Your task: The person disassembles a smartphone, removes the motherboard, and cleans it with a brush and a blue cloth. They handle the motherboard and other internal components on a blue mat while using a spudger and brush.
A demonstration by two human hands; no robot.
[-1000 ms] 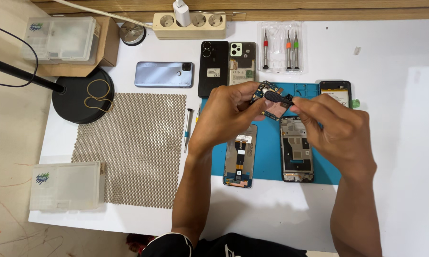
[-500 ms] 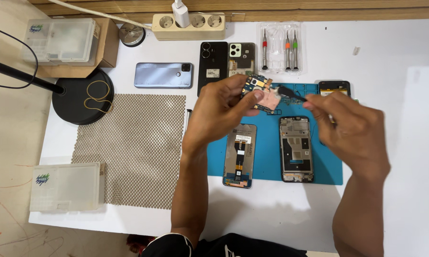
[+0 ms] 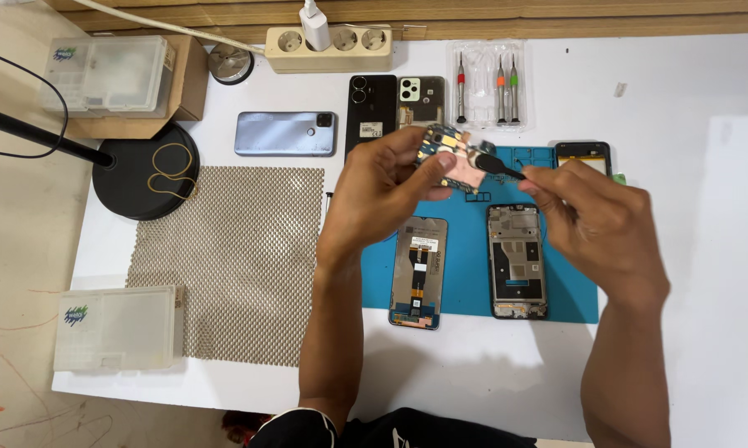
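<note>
- Head view: left hand [image 3: 382,195] holds a small circuit board [image 3: 450,162] up over the top edge of the blue mat [image 3: 465,274]; fingers clamped on its left side, thumb on the lower edge.
- Right hand [image 3: 594,220] pinches a thin black tool [image 3: 494,163], fingers together on the handle; tip sits on or just at the board's right end, by the copper-coloured patch.
- Change vs 1 s ago: hands were bunched tight together over the mat w/ the board half hidden; now the right hand has drawn off to the right and the board is turned face-up, more of it showing. Half a sec ago the tool was already pointed at the board; since then little shift, hands approx. steady.
- Meaning, as a guess: the grip got sorted and fine work at the board's edge w/ the tool is under way.
- On the mat below: screen part [image 3: 418,272] and phone frame [image 3: 517,261], side by side, untouched.
- Elsewhere on tabletop [image 3: 689,166]: mesh pad [image 3: 233,257], blue phone [image 3: 284,133], screwdriver pack [image 3: 486,83], power strip [image 3: 328,38], lamp base [image 3: 146,170], two clear boxes.
</note>
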